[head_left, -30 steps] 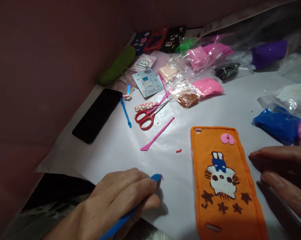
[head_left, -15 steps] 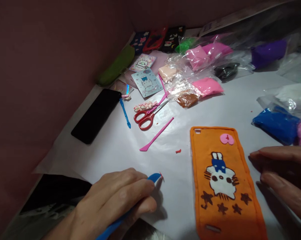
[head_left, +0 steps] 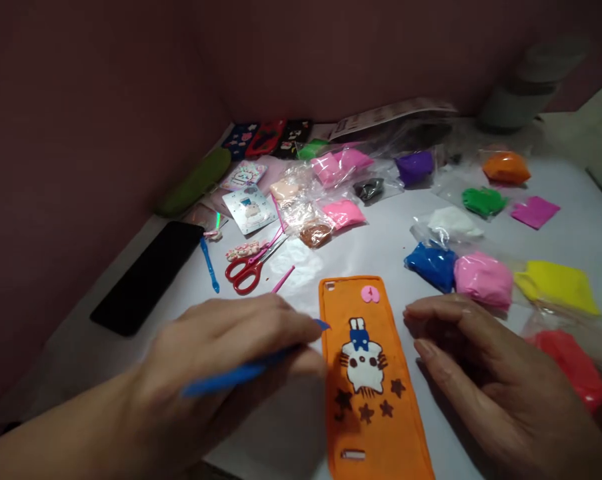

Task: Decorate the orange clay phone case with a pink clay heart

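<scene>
White paper [head_left: 381,250] covers the work surface beneath dim pink walls [head_left: 331,53]. Closest in, the right hand [head_left: 491,380] is loosely curled and released, thumb and forefinger parted just beside the right edge of the orange case [head_left: 373,399]. Across from it, the left hand [head_left: 231,333] pinches a blue tool [head_left: 231,379], its tip by the case's upper left edge; whether it touches cannot be told. The case lies flat between the two hands' fingers, its cat figure [head_left: 365,370] upside down to the viewer.

Beyond are a yellow packet [head_left: 558,287], a black phone [head_left: 148,277] and red-handled scissors [head_left: 259,267]. Lettering on the light blue card [head_left: 251,209] and the printed sheet [head_left: 385,119] behind is too small to read.

Half a second ago, the blue tip was over bare paper, apart from the case. The view has since shifted, bringing in the yellow packet and, at the back, a blurred grey bottle [head_left: 523,93].
</scene>
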Action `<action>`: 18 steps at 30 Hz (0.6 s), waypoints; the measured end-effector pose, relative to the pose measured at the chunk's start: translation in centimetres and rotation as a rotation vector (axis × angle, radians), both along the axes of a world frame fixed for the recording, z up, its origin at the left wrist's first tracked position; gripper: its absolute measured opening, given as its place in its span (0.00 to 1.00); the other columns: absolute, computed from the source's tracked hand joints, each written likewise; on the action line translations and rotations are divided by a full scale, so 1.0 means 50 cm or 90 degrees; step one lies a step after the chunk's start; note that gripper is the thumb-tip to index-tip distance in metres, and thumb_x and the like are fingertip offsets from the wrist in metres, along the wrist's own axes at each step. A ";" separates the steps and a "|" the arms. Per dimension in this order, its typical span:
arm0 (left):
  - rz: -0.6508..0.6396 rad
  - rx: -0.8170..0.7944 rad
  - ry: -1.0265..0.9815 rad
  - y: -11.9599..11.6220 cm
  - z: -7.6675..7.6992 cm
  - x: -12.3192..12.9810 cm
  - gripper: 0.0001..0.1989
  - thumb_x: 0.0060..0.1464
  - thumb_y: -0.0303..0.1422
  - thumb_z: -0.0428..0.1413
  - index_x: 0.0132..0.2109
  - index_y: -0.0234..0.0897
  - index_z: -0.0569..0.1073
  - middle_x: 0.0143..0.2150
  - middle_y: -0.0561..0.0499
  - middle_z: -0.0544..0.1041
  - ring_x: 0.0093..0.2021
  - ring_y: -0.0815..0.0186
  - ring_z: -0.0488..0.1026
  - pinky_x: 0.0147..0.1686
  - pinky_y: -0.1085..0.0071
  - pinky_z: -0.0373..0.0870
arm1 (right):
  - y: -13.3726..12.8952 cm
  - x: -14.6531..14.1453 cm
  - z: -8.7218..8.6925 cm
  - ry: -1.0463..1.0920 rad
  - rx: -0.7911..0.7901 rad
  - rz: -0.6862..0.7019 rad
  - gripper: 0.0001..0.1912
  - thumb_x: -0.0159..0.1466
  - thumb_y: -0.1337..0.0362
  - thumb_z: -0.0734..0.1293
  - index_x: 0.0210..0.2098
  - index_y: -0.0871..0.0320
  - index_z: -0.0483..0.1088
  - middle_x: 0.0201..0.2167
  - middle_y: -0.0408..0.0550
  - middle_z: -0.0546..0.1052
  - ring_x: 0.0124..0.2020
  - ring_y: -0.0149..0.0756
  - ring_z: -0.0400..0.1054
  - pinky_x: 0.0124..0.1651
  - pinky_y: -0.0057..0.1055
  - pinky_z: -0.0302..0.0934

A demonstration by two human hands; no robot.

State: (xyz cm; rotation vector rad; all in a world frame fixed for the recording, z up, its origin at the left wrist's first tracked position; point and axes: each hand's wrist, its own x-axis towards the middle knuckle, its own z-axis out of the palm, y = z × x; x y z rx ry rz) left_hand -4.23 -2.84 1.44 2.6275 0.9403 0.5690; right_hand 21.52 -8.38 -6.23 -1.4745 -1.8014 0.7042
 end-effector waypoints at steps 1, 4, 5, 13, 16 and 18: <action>0.012 -0.048 -0.005 0.017 0.000 0.015 0.11 0.64 0.38 0.52 0.37 0.38 0.75 0.27 0.57 0.78 0.23 0.76 0.72 0.27 0.84 0.69 | 0.000 -0.001 0.004 0.004 0.020 0.007 0.11 0.67 0.68 0.61 0.48 0.51 0.64 0.40 0.46 0.72 0.37 0.32 0.71 0.34 0.24 0.69; 0.012 -0.116 -0.102 0.058 -0.002 0.056 0.10 0.61 0.34 0.55 0.32 0.35 0.75 0.26 0.57 0.77 0.17 0.80 0.66 0.20 0.85 0.64 | -0.006 -0.001 0.025 -0.013 0.102 0.023 0.13 0.66 0.71 0.60 0.49 0.52 0.64 0.41 0.48 0.72 0.38 0.33 0.71 0.36 0.24 0.68; 0.019 -0.176 -0.121 0.068 -0.002 0.068 0.11 0.60 0.33 0.56 0.30 0.35 0.75 0.27 0.56 0.77 0.17 0.79 0.66 0.18 0.85 0.63 | -0.009 -0.001 0.034 -0.030 0.126 0.023 0.13 0.66 0.71 0.60 0.49 0.53 0.65 0.41 0.48 0.73 0.37 0.33 0.71 0.36 0.25 0.68; 0.036 -0.184 -0.061 0.119 0.009 0.122 0.10 0.57 0.31 0.58 0.28 0.32 0.74 0.18 0.59 0.65 0.19 0.77 0.60 0.19 0.81 0.57 | -0.018 -0.007 0.097 -0.185 0.235 0.068 0.13 0.62 0.73 0.58 0.43 0.52 0.64 0.33 0.47 0.77 0.31 0.38 0.74 0.27 0.28 0.69; 0.001 -0.060 -0.008 0.120 0.004 0.126 0.08 0.57 0.30 0.58 0.31 0.31 0.75 0.21 0.57 0.69 0.21 0.76 0.63 0.22 0.79 0.58 | -0.008 -0.008 0.096 -0.257 0.266 0.120 0.11 0.62 0.74 0.58 0.40 0.56 0.66 0.31 0.51 0.78 0.26 0.39 0.73 0.19 0.31 0.65; -0.021 -0.041 0.010 0.118 -0.002 0.128 0.07 0.57 0.28 0.57 0.32 0.31 0.74 0.22 0.57 0.71 0.21 0.75 0.65 0.23 0.79 0.59 | 0.004 -0.009 0.094 -0.300 0.244 0.140 0.10 0.61 0.73 0.57 0.33 0.56 0.67 0.27 0.52 0.76 0.19 0.36 0.68 0.12 0.30 0.58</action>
